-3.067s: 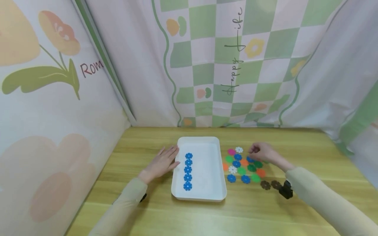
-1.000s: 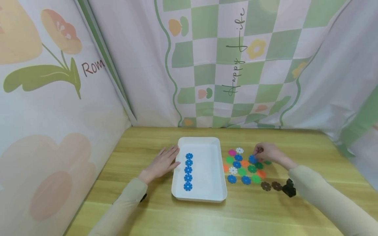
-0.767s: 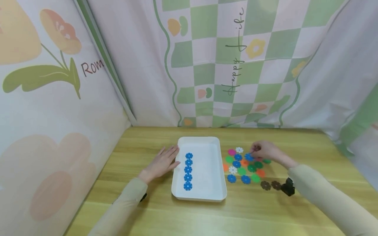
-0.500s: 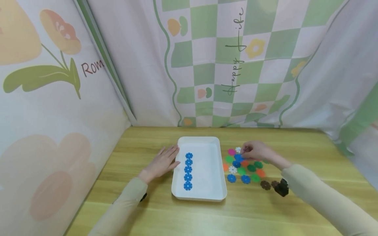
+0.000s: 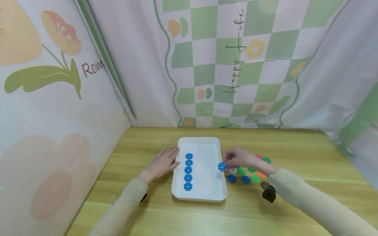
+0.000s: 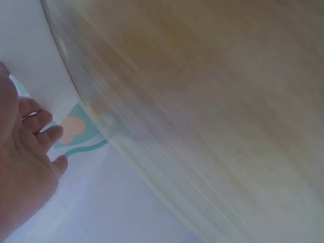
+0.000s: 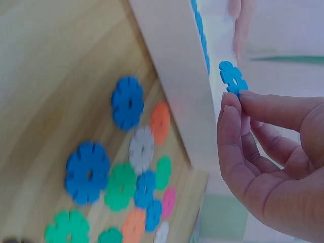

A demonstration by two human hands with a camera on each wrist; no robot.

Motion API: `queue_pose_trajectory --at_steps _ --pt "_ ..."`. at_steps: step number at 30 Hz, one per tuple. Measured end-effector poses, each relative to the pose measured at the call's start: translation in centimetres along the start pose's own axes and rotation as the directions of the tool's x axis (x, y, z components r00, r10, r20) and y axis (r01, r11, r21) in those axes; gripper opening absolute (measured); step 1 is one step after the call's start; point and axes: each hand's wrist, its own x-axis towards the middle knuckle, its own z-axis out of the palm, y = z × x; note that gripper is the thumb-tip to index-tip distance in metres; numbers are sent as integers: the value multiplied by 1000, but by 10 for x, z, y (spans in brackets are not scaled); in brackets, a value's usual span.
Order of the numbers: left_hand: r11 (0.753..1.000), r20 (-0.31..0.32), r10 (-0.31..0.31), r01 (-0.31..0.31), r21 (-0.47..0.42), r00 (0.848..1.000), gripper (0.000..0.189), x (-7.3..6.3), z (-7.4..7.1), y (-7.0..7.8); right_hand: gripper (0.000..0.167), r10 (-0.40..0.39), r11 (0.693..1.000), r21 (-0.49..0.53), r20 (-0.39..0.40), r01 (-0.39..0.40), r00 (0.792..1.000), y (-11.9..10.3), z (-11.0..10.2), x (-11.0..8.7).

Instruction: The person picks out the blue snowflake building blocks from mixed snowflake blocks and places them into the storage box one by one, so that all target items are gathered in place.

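Between thumb and fingertips, my right hand [image 5: 238,158] pinches a blue flower-shaped plastic disc [image 5: 221,167] above the right wall of a white tray [image 5: 206,198]. The right wrist view shows the same blue disc [image 7: 233,78] standing out from the fingertips of the right hand [image 7: 273,147]. My left hand [image 5: 159,165] rests with straight fingers against the tray's left rim. In the left wrist view, that left hand [image 6: 30,152] touches the white tray wall [image 6: 38,50]. A column of several blue discs [image 5: 188,169] lies along the left part of the tray floor.
Loose flower discs lie on the wooden table [image 5: 251,213] right of the tray: blue [image 5: 245,179], green [image 5: 255,178], orange [image 7: 160,123], white [image 7: 142,148], pink [image 7: 168,202] and brown [image 5: 264,185]. The right hand covers part of them. A patterned curtain [image 5: 227,82] hangs behind the table.
My right hand has picked up a blue disc from the far right of the loose pieces and carried it left to the tray's right rim. The left hand has stayed put.
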Motion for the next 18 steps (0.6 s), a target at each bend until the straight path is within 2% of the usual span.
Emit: queue_pose_trajectory --at_steps 5,14,18 --pt "1000 -4 -2 2 1 1000 66 0 -1 0 5 -25 1000 19 47 24 999 -10 17 8" --pt "1000 8 -8 8 8 1000 67 -1 -1 0 6 -17 998 -63 94 23 995 -25 45 24" --pt "1000 16 -13 13 5 1000 67 0 -1 0 7 -35 995 -91 123 46 992 -28 56 27"
